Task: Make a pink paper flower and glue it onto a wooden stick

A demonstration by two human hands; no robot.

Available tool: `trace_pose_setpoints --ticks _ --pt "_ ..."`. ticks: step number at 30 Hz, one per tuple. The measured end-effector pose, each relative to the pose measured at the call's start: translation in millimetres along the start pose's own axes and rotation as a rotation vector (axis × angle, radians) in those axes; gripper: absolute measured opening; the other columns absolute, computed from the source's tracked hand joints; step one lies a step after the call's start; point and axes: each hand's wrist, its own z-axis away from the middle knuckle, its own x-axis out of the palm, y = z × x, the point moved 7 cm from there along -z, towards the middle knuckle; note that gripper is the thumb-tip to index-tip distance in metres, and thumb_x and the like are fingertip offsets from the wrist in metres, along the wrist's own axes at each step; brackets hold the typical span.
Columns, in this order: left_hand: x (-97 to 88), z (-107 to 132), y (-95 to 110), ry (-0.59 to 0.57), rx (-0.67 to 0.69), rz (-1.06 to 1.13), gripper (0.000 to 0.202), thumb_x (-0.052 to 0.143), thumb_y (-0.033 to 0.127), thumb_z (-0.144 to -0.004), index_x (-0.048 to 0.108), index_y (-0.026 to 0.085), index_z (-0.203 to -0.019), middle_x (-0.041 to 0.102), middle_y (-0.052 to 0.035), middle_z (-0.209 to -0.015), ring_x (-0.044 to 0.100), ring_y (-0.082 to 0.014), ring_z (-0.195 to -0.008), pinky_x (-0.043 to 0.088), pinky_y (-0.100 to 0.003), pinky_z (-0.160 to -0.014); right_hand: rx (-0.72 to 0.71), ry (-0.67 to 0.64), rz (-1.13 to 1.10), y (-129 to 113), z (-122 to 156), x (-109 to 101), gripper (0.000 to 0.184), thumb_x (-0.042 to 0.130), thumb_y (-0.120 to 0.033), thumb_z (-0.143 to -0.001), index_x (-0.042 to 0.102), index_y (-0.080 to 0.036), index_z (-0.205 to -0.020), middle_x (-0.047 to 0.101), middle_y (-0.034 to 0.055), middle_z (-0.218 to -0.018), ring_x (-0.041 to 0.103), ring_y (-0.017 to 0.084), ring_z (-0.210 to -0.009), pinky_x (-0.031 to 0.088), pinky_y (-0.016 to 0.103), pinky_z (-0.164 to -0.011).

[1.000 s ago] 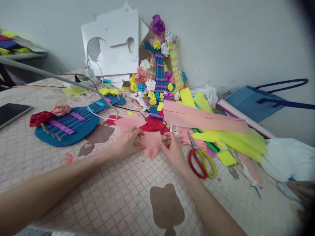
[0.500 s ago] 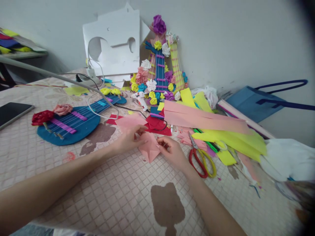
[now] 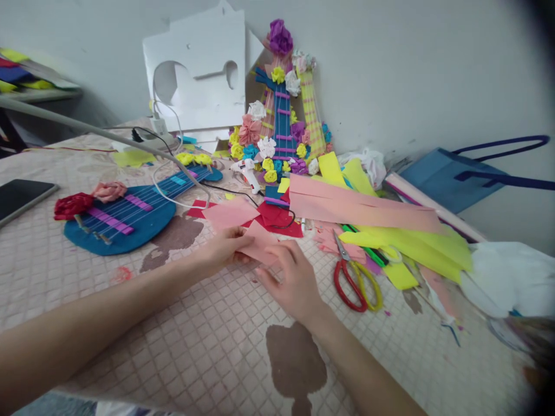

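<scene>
A small pink sheet of crepe paper (image 3: pixel 259 242) is held just above the table, between my two hands. My left hand (image 3: pixel 226 249) pinches its left side. On the right, the fingers of my right hand (image 3: pixel 291 280) reach over the sheet's edge, thumb apart from the index finger; whether they press on it I cannot tell. Behind the hands, another pink sheet (image 3: pixel 229 214) lies flat beside red paper (image 3: pixel 275 216). Scissors (image 3: pixel 355 280) with red and yellow handles rest to the right of my right hand.
A blue toy guitar (image 3: pixel 125 231) with paper roses lies at left, near a phone (image 3: pixel 26 196). A white glue gun (image 3: pixel 246 173) stands before decorated guitars (image 3: pixel 284 127). Pink strips (image 3: pixel 359 202) and yellow paper (image 3: pixel 416 248) spread right. A pale cable (image 3: pixel 87 127) crosses the left side.
The pink sheet has been turned and raised at the middle. My right hand has opened from a pinch at its edge and moved over it; my left hand still grips it.
</scene>
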Motion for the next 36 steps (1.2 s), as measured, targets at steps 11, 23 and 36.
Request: trace_pose_setpoints --ticks 11,23,36 --pt "3.7 1 6 -0.062 0.056 0.047 0.043 0.067 0.02 -0.075 0.049 0.019 -0.114 0.062 0.0001 -0.082 0.062 -0.0147 -0.079 0.051 -0.035 -0.078 0.008 -0.058 0.199 14 5 4 0.019 0.042 -0.01 -0.087 0.057 -0.02 -0.094 0.058 0.0067 -0.093 0.058 0.018 -0.083 0.048 0.028 -0.066" --pt "18.3 13 23 -0.592 0.265 -0.578 0.039 0.067 0.019 -0.07 0.06 0.016 -0.108 0.064 -0.0039 -0.09 0.059 -0.0136 -0.077 0.048 -0.025 -0.067 -0.032 -0.094 0.115 49 8 -4 0.044 0.047 0.002 -0.071 0.051 -0.022 -0.107 0.048 0.0111 -0.115 0.049 0.026 -0.108 0.047 0.042 -0.085" --pt "16.9 21 42 -0.24 0.684 -1.037 0.037 0.062 0.011 -0.07 0.06 0.019 -0.105 0.052 -0.0012 -0.086 0.051 -0.013 -0.077 0.045 -0.026 -0.069 0.004 -0.367 -0.224 50 17 13 0.026 0.045 0.0 -0.078 0.055 -0.021 -0.088 0.053 0.0053 -0.099 0.055 0.016 -0.091 0.046 0.03 -0.08"
